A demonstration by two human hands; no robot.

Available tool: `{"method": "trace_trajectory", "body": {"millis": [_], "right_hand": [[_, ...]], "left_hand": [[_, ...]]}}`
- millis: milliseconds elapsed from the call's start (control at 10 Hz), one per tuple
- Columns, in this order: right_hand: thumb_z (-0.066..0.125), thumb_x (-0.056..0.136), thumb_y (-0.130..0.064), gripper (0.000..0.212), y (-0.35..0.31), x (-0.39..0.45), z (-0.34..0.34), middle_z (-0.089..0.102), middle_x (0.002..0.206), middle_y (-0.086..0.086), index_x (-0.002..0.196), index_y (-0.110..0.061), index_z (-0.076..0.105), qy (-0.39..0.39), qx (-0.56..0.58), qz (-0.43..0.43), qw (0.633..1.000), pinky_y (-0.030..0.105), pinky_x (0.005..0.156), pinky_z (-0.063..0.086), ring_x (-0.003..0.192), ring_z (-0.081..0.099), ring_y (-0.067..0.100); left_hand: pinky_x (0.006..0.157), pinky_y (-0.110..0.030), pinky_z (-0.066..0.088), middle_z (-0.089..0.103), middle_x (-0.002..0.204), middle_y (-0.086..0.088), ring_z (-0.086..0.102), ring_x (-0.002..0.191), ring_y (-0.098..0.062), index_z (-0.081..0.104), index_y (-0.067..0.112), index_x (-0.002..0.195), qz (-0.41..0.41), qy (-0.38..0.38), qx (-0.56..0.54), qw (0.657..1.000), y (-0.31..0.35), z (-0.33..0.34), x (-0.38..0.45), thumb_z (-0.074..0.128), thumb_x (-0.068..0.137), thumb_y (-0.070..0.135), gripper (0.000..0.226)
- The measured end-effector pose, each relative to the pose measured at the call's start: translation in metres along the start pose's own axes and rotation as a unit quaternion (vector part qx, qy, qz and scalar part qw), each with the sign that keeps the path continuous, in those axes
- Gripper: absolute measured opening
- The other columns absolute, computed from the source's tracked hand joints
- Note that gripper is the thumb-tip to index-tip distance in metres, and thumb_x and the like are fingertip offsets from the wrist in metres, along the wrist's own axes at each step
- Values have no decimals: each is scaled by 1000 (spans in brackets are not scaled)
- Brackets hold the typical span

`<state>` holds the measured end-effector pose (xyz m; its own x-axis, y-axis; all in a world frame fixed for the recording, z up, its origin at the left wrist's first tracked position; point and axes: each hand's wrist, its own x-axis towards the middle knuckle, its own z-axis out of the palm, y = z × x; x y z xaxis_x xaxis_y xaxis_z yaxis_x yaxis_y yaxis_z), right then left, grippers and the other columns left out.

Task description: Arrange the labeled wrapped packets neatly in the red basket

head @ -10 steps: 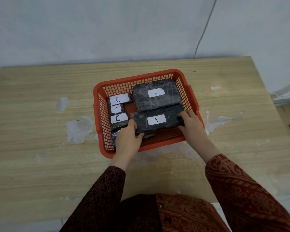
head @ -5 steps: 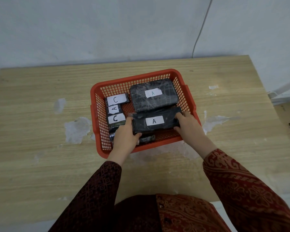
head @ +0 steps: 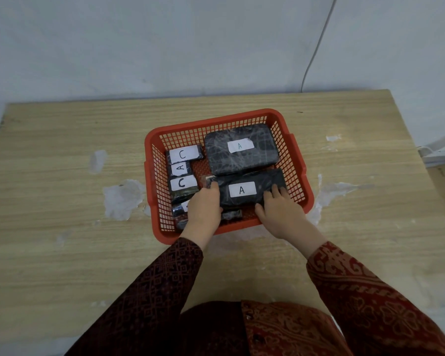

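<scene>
Change: both hands have slid further onto the front "A" packet since the earlier frames, the right fingers now lying over its top instead of at its end.
Head view, red basket [head: 297,160]: sits on the counter [head: 62,253], near its middle, and is the landmark for everything below.
Front "A" packet [head: 249,188]: large, dark, wrapped, lying flat in the basket's near right part, white label facing up.
Left hand [head: 203,209]: grip curled round the packet's left end, thumb on its near edge, fingers partly closed against it.
Right hand [head: 280,211]: grip laid on the packet's right end, fingers on top, thumb at the near edge; clasped lightly on it.
Back "A" packet [head: 242,150]: flat in the basket's far right part, its near edge touching the front packet.
Small packets: a column along the basket's left wall, labelled from far to near "C" [head: 184,154], "A" [head: 180,168], "C" [head: 183,183]; a further one [head: 179,209] is partly hidden by the left hand.
Loose dark scrap [head: 231,215]: on the basket floor by its near wall, between the hands.
</scene>
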<state>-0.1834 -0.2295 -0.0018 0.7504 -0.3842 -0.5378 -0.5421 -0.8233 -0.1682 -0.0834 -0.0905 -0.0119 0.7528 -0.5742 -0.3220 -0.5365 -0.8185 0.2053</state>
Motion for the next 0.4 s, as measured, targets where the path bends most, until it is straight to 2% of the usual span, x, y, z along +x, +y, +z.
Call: {"method": "trace_trajectory", "body": {"millis": [100,200,300,400], "right_hand": [[29,98,-40,60,-4,1,-4,19,153,28,140,3,27,-25,-17,-3,1000,49,115,23,141,17,43],[33,95,-50,70,-7,7,-10,23,150,32,140,3,27,-48,-43,1,998,50,111,28,137,24,47],[34,93,-57,73,-5,8,-21,39,141,29,135,2,37,-55,-48,-4,997,48,102,39,128,39,44],[37,93,-55,60,-1,1,-40,56,124,19,122,-5,50,7,-56,-64,996,44,89,47,114,51,36]], "left_hand": [[71,-38,50,64,108,-19,65,97,-35,48,2,124,14,7,37,999,2,-1,1,65,87,9,42],[78,-42,51,64,110,-18,64,100,-35,57,3,112,25,10,57,998,4,-3,2,64,86,10,28],[76,-40,51,65,108,-16,65,99,-34,60,5,109,29,21,66,997,2,-9,-3,63,88,25,28],[71,-38,52,65,104,-11,65,95,-30,61,11,112,13,66,62,996,-2,-13,-19,54,91,36,34]]}}
